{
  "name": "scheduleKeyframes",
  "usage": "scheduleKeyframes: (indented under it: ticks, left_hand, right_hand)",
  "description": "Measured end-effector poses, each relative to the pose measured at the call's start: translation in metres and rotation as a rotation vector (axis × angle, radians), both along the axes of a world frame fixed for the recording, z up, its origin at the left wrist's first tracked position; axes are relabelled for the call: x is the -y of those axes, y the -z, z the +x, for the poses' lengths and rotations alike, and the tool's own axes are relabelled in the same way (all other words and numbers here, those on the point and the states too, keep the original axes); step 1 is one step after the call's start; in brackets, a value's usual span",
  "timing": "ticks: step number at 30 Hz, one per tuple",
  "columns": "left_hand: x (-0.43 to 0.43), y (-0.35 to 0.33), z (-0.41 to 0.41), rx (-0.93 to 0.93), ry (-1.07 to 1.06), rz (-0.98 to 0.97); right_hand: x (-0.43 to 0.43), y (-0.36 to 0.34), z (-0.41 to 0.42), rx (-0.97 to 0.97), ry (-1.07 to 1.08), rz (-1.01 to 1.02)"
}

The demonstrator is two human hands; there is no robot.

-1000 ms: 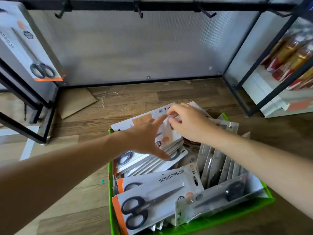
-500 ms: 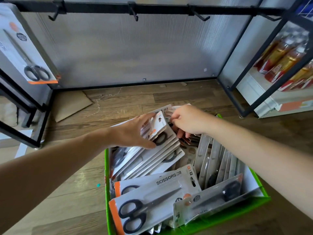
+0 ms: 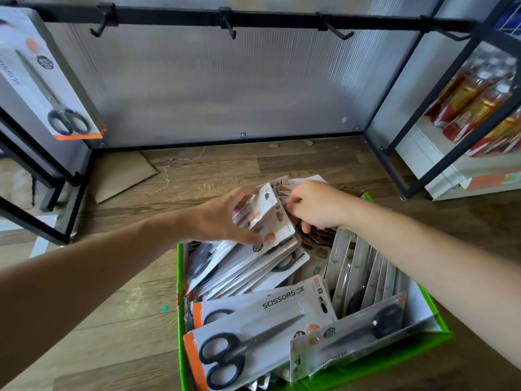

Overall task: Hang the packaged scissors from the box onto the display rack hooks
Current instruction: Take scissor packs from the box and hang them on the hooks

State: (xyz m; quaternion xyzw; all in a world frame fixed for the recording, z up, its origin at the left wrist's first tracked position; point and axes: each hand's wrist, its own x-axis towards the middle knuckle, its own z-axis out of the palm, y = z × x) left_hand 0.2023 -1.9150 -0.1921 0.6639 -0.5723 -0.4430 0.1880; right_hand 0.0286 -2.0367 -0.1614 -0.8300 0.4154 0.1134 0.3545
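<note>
Fingers [image 3: 239, 194] of our left hand [image 3: 220, 218] curl round a scissors pack [image 3: 272, 221] atop the leaning stack [image 3: 242, 266] in the green box [image 3: 180, 280]; our right hand [image 3: 318, 207] pinches rear packs [image 3: 282, 185], below the rack's 4 hooks [image 3: 229, 28].

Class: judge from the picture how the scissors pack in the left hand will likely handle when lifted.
The pack in the left hand looks like flat card under a clear blister, so probably fairly stiff. Its glossy face may slip against neighbouring packs. Flat and thin, it should not roll.
</note>
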Motion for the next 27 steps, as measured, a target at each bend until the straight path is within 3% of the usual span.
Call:
scheduleKeyframes:
  ticks: [6, 15, 21, 23, 25, 27]
  left_hand:
    - [0.000, 0.009, -0.020, 0.204, 0.084, -0.064]
    - [-0.010, -0.009, 0.027, 0.001, -0.028, 0.028]
    - [-0.012, -0.007, 0.020, 0.084, -0.044, 0.013]
    - [-0.011, -0.009, 0.016, 0.097, -0.071, 0.008]
    - [-0.010, -0.009, 0.011, 0.150, -0.082, -0.008]
    - [-0.008, -0.009, 0.006, 0.193, -0.091, -0.018]
  right_hand:
    - [0.002, -0.001, -0.001, 0.020, 0.001, -0.020]
    - [0.002, 0.002, 0.001, 0.024, 0.027, -0.028]
    - [-0.003, 0.001, 0.008, 0.026, -0.025, -0.106]
    - [-0.010, 0.000, 0.011, 0.017, -0.057, -0.217]
    - [-0.017, -0.002, 0.016, 0.079, -0.086, -0.326]
    - [-0.022, -0.008, 0.023, 0.192, -0.052, -0.253]
